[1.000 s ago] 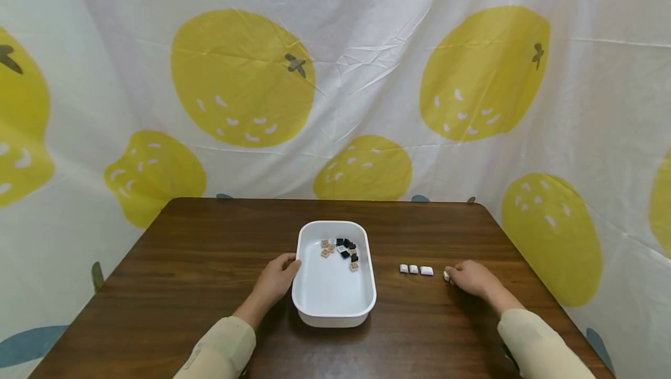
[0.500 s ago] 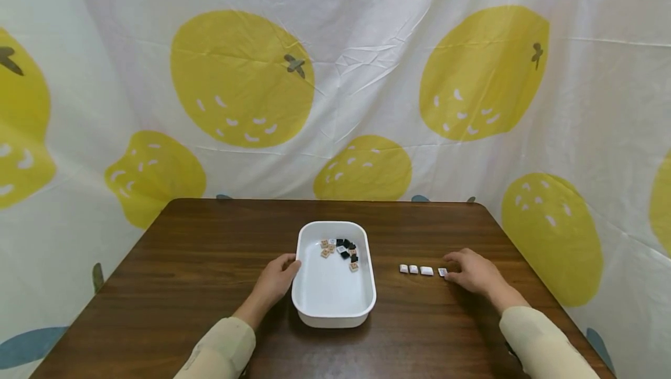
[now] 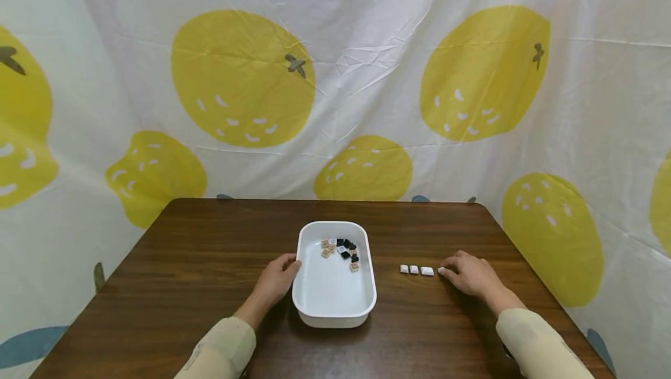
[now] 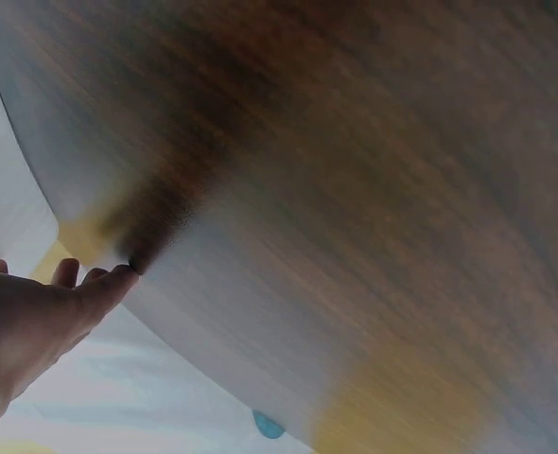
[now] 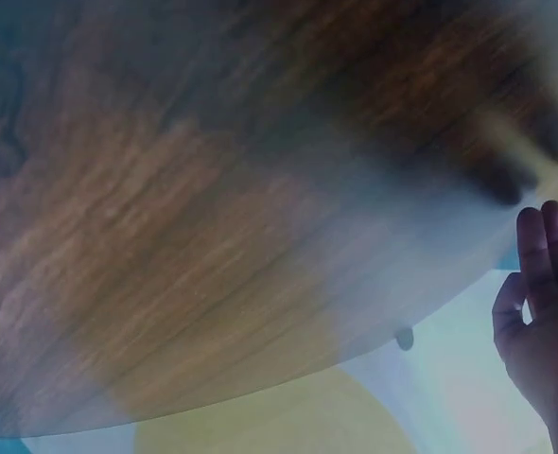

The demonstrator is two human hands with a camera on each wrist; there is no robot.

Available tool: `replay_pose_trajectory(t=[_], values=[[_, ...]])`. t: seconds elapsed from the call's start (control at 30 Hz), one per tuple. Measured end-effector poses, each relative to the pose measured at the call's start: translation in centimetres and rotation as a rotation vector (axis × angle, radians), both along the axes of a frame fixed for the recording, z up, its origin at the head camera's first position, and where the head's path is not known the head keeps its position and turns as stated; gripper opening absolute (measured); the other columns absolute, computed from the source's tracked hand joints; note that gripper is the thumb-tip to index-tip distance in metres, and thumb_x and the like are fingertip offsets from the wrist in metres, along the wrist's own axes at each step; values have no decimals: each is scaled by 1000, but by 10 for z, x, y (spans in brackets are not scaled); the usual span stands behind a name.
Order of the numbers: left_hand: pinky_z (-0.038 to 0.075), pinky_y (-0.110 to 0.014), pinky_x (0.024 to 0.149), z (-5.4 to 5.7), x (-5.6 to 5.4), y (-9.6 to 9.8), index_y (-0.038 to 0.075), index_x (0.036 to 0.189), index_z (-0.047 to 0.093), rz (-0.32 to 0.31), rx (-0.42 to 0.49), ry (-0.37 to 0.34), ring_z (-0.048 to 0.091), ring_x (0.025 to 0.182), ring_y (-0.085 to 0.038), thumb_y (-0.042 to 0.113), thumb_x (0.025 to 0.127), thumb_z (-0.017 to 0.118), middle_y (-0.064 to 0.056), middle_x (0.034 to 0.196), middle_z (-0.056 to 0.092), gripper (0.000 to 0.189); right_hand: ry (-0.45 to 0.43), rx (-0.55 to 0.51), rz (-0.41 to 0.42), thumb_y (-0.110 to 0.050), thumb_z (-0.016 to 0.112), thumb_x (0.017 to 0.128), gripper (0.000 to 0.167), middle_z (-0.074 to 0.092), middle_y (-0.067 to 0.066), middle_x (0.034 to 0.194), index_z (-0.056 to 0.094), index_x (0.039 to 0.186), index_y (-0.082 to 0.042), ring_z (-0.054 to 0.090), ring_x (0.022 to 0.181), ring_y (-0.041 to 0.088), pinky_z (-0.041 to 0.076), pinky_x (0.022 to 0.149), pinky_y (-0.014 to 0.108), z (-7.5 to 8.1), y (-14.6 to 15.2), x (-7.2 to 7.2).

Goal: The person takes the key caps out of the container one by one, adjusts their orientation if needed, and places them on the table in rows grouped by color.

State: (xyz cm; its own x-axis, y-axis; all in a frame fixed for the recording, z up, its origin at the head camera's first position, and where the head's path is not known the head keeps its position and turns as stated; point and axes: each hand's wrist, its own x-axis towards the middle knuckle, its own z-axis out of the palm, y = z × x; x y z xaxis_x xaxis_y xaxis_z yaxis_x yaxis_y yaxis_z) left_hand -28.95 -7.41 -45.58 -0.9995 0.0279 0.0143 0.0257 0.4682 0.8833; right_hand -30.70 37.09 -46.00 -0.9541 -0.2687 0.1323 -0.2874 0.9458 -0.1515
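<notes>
In the head view, my right hand [image 3: 472,274] pinches a small white keycap [image 3: 441,271] at the right end of a short row; fingers partly cover it. Left of it lie more white keycaps: a wider one [image 3: 427,271] and two smaller ones, the nearer a small keycap [image 3: 414,269]. My left hand [image 3: 276,280] rests against the left side of a white tray [image 3: 335,321], thumb at its rim, fingers fairly straight. Tan keycaps [image 3: 325,253], black keycaps [image 3: 345,254] and a few white ones lie inside the tray's far half. Both wrist views show hand parts, but no keycaps.
A dark brown wooden table [image 3: 220,233] carries everything. Behind it hangs a white curtain with yellow fruit prints [image 3: 243,76]. The table's right edge runs a short way beyond my right hand.
My right fingers parted from the last white keycap half a second ago, showing its top, and now pinch it again. That keycap sits slightly further left, closer to the row. My left hand stays put.
</notes>
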Motion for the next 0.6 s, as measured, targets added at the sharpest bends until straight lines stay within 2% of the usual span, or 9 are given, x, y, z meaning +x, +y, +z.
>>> replay_pose_trajectory(t=[0.1, 0.2, 0.33, 0.47, 0.6], values=[[44, -51, 100, -1, 0, 0, -3, 129, 60, -3, 12, -1, 58, 113, -35, 22, 103, 52, -20, 122, 64, 37, 35, 47, 38, -27, 63, 96, 26, 65, 11, 102, 74, 108, -7, 63, 96, 36, 45, 81, 60, -2, 0, -1], [45, -51, 99, -1, 0, 0, -4, 129, 60, -6, 14, 4, 59, 112, -34, 22, 103, 52, -21, 121, 64, 37, 99, 149, 77, -24, 64, 96, 23, 63, 7, 94, 76, 106, -9, 63, 86, 29, 46, 70, 52, -5, 0, -2], [45, -51, 99, -1, 1, 0, -4, 128, 60, -6, 13, 8, 59, 112, -34, 21, 103, 52, -21, 121, 64, 37, 128, 233, 77, -25, 62, 97, 25, 63, 9, 96, 75, 112, -10, 63, 87, 29, 46, 68, 50, -8, -1, -1], [44, -51, 99, 0, 1, -1, -3, 129, 60, -7, 5, 9, 58, 113, -35, 22, 103, 52, -21, 122, 64, 37, 127, 184, 48, -22, 59, 98, 29, 64, 14, 104, 69, 122, -9, 64, 95, 35, 47, 71, 53, -8, 0, 0], [44, -52, 100, 0, 0, -1, -3, 129, 60, -7, 7, 8, 58, 114, -35, 22, 103, 52, -21, 123, 63, 38, 176, 97, 42, -18, 65, 95, 27, 64, 12, 106, 68, 119, -8, 64, 94, 35, 47, 73, 54, -7, 3, 2]])
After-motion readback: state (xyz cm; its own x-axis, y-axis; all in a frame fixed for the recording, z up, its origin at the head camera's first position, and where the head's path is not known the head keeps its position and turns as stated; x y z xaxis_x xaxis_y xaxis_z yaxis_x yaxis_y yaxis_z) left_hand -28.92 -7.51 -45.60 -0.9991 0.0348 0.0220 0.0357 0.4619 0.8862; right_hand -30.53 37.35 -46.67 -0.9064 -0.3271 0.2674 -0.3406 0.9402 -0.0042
